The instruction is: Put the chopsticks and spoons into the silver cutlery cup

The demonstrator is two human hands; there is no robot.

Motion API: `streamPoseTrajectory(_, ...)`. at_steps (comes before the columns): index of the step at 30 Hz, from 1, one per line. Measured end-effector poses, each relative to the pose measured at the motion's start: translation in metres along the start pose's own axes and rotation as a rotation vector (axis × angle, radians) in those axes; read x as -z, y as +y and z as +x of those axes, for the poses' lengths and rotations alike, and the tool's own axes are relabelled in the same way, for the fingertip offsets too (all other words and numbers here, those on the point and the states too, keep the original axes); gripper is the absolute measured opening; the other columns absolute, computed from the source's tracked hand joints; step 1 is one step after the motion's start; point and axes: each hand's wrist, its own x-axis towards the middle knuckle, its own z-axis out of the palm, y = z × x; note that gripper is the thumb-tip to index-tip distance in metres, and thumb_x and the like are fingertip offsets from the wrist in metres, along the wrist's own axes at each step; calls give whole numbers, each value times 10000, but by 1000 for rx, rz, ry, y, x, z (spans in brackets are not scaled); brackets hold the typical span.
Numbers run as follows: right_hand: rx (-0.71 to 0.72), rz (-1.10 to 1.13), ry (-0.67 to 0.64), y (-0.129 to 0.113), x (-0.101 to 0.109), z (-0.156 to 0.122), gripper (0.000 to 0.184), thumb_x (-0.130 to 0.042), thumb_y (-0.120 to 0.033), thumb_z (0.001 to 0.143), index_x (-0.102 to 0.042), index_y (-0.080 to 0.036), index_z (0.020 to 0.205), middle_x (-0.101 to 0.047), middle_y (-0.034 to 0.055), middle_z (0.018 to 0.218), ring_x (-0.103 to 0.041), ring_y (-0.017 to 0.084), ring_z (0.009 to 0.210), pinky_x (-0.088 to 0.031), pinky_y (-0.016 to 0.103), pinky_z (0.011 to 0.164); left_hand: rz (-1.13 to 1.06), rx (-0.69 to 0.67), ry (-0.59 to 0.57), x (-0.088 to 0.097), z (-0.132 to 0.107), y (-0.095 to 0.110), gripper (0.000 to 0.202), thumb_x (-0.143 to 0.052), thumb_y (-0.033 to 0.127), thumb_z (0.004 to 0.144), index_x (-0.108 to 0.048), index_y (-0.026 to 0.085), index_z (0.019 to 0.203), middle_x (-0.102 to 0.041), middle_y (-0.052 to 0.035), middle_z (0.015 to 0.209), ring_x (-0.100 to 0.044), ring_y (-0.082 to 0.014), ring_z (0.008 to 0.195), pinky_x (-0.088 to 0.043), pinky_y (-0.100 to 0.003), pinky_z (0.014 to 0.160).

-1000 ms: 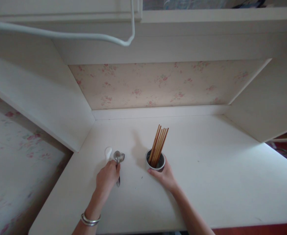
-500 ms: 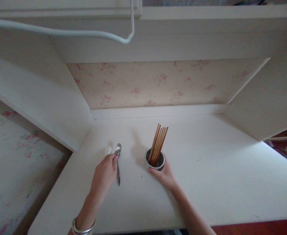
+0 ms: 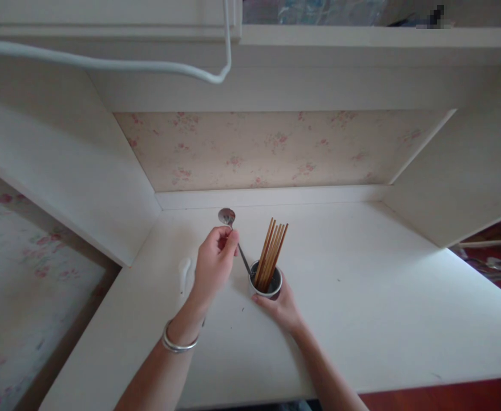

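Observation:
My left hand [image 3: 214, 264] pinches a metal spoon [image 3: 227, 217] near its bowl, bowl end up, with the handle slanting down into a small metal cup [image 3: 267, 283]. Several brown wooden chopsticks [image 3: 273, 253] stand in that cup. My right hand [image 3: 281, 309] wraps around the near side of the cup on the white tabletop [image 3: 362, 308]. A white spoon [image 3: 185, 269] lies on the table just left of my left hand. A silver bangle [image 3: 177, 343] sits on my left wrist.
The table sits in an alcove with a floral back wall [image 3: 259, 148] and white side panels [image 3: 53, 165]. A white cable [image 3: 105, 60] hangs across the top. A floral surface [image 3: 15, 268] lies beyond the table's left edge.
My left hand has lifted the metal spoon off the table and carried it right, its handle now entering the cup. The white spoon stays on the table. My right hand keeps holding the cup.

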Motion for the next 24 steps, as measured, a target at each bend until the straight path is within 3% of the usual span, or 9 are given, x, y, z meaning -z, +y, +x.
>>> streamPoseTrajectory(5,-6,-19,-19,-4,0,0,813,-864,-358,649,-468,-278,1354,-621,77,1315,-579,316,1202,-431,507,1052,221,-110,-24,-27,-10,-14,255,-527,409,935,-600,178,858,-641,-5,734,-601,-118,671,-451,-222,667)
streamPoseTrajectory(10,9,-4,-18,-6,0,0,815,-858,-336,652,-466,-273,1363,-611,80,1331,-572,321,1215,-425,516,1060,321,-177,-57,-38,-24,-32,219,-508,357,950,-625,187,876,-681,-27,823,-632,-133,734,-474,-237,717)
streamPoseTrajectory(19,16,1,-15,-3,-1,0,834,-857,-337,648,-452,-272,1374,-599,85,1347,-557,329,1237,-414,534,1072,330,-130,-166,-43,-21,-60,205,-569,347,907,-685,190,843,-698,-45,887,-638,-178,887,-491,-309,840)
streamPoseTrajectory(24,19,27,-39,-7,-1,0,816,-850,-344,665,-453,-284,1376,-599,66,1351,-557,322,1242,-418,513,1074,179,17,-216,-40,-22,-73,271,-606,424,875,-672,173,952,-683,-65,974,-646,-165,830,-517,-288,741)
